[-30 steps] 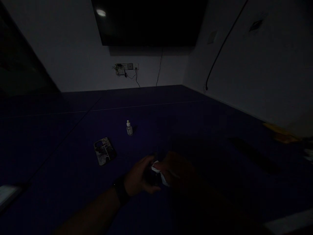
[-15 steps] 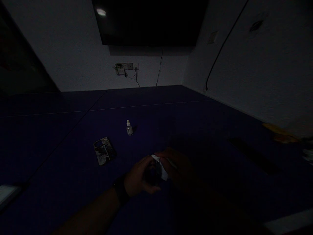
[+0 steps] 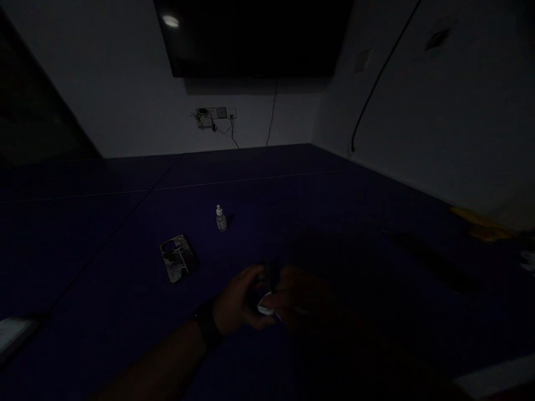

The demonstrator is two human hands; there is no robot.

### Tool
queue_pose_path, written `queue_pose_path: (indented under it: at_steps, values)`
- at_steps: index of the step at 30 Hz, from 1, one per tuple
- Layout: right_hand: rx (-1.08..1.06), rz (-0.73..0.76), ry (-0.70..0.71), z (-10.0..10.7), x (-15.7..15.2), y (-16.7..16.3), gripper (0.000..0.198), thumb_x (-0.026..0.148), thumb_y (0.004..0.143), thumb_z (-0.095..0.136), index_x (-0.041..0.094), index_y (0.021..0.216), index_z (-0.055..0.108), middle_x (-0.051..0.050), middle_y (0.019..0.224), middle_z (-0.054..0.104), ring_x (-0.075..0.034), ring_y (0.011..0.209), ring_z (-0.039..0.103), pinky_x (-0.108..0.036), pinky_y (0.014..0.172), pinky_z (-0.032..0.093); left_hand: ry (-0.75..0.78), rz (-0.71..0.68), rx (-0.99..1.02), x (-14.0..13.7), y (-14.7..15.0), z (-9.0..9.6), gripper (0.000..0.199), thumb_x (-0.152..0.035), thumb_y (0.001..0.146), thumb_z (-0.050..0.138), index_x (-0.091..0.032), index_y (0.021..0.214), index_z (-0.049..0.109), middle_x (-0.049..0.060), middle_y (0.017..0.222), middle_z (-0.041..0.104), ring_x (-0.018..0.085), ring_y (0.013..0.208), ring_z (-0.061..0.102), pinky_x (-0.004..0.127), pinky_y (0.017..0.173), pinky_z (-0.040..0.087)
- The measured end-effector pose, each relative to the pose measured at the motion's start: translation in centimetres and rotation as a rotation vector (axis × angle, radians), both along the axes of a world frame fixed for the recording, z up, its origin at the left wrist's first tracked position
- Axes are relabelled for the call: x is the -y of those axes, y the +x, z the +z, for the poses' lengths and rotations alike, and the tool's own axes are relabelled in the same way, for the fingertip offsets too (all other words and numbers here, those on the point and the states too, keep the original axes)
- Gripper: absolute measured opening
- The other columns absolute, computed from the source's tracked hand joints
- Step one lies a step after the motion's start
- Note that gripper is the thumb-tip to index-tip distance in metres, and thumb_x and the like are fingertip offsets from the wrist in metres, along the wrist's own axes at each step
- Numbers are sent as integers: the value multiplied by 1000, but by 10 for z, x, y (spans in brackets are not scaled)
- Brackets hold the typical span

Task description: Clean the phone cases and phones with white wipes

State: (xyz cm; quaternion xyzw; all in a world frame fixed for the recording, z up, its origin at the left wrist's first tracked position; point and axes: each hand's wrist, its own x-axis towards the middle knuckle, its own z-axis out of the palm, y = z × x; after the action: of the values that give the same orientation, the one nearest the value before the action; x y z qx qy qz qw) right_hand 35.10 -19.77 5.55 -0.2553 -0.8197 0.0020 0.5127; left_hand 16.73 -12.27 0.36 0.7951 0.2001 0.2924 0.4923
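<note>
Low in the middle of the dim view, my left hand (image 3: 232,303) is curled, thumb and fingers at the edges of a dark object (image 3: 271,273) whose kind I cannot make out. A black band is around that wrist. My right hand (image 3: 298,292) pinches a white tissue or cloth (image 3: 264,308) and presses it against the dark object, near my left thumb. Deep shadow hides much of the right hand. Beyond the hands a small dropper bottle (image 3: 221,223) with a white cap stands upright. A patterned phone or phone case (image 3: 179,259) lies left of it.
Purple-blue table (image 3: 271,206) runs to the wall. A long dark flat item (image 3: 432,262) lies at right, with something yellow (image 3: 482,225) beyond it. At the left edge sits a pale block-like object (image 3: 14,334). A black screen (image 3: 259,39) hangs above wall sockets (image 3: 213,115).
My right hand has moved the white tissue or cloth down over the dark object, toward my left thumb. My left hand has stayed almost in place. The bottle and phone or case have not moved.
</note>
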Motion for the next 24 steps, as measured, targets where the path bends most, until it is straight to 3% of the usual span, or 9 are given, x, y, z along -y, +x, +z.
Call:
queue_pose_path:
  at_steps: [7,11,16,20,24]
  values:
    - [-102,-312,-189,-3,-8,-2,22,21,101,49,23,109,70,-1,82,71,-13,69,66,-23,64,52,-58,-59,68,-4,3,-13,89,-40,59,93,-22,136,54,12,130,62,33,118,58,45,102,48]
    - [-96,-284,-166,-3,-6,-2,22,21,100,49,23,110,69,-2,83,71,-13,71,66,-24,66,53,-74,-67,80,-4,2,-13,87,-41,60,92,-23,136,54,12,130,61,33,117,58,44,101,48]
    - [-26,-147,-14,-1,-2,0,24,15,96,51,23,113,66,-1,80,71,-14,68,63,-26,66,51,-4,-23,32,-4,0,-9,84,-42,57,94,-21,130,57,11,123,64,32,112,60,43,99,48]
    - [-17,-67,27,-2,0,2,18,16,93,57,22,106,67,0,73,66,-13,63,59,-26,61,49,19,-15,15,-2,0,-4,80,-40,60,92,-21,129,57,10,118,65,30,107,62,41,96,50]
    - [10,-123,12,-1,0,1,18,18,95,53,22,106,67,-2,77,69,-14,66,63,-27,66,51,0,-28,16,-3,2,-5,82,-36,59,93,-22,131,56,11,124,64,31,110,62,45,99,50]
